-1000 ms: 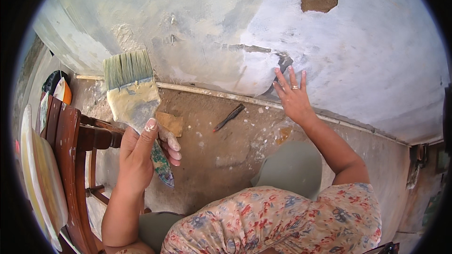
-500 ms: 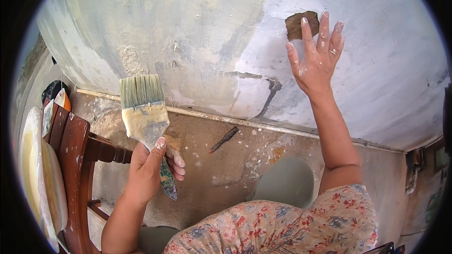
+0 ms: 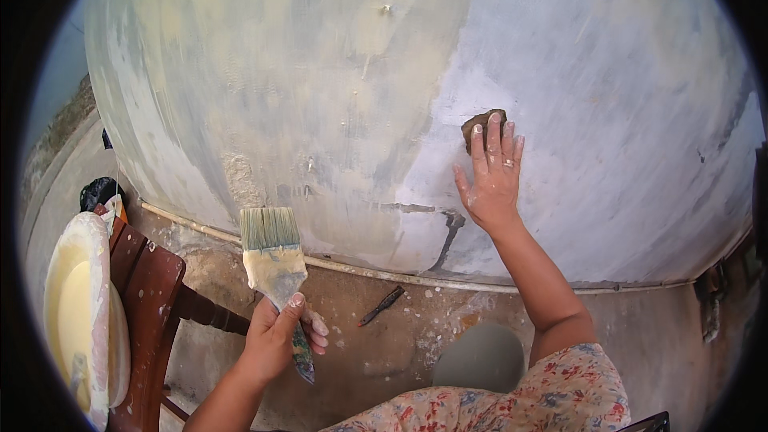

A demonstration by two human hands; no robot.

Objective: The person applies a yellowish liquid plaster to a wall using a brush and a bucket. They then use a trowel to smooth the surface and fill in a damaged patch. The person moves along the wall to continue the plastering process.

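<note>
So the wall fills most of the view, patchy yellowish-grey on the left and a cooler white toward the right, with a dirty floor below it, spotted with paint in places. Far left there's a basin of cream paint with a messy rim, plus something greyish in it that's too unclear to call. A black bag sits just beyond it, and right next to the basin is a reddish-brown wooden chair with pale specks all over. A thin pipe runs along the foot of the wall. Next over, the left hand has its fingers closed around the handle of a wide brush, bristles pointing up, in front of the lower wall. Cream paint coats the base below the bristles, and the handle end pokes out under the fist. Right of that, a small dark tool lies on the floor near the pipe. Then there's a dark crack low on the wall, and above it the right hand, holding nothing, fingers stretched out and partly covering a brown patch. Can't tell how much of the palm touches. Paint flecks the fingers, and there's a floral shirt at the bottom.
</note>
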